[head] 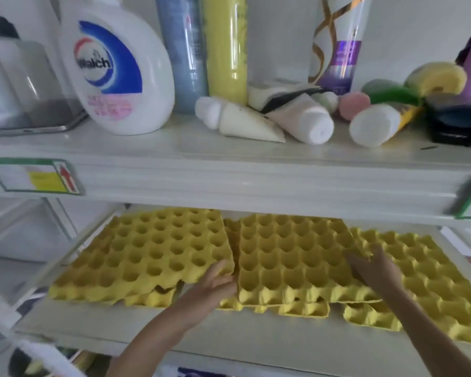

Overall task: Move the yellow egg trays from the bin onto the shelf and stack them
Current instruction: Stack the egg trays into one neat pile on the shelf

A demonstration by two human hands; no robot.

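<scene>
Both hands (215, 278) on yellow dimpled tray (297, 262)

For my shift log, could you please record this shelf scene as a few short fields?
lower shelf: three groups of yellow egg trays, side by side
left tray: on another tray, askew
middle tray: on top of its stack
right tray: partly under the middle one
left hand: at the left tray's near corner
right hand: on the middle tray's right edge
upper shelf: Walch bottle, tubes, sponges
</scene>
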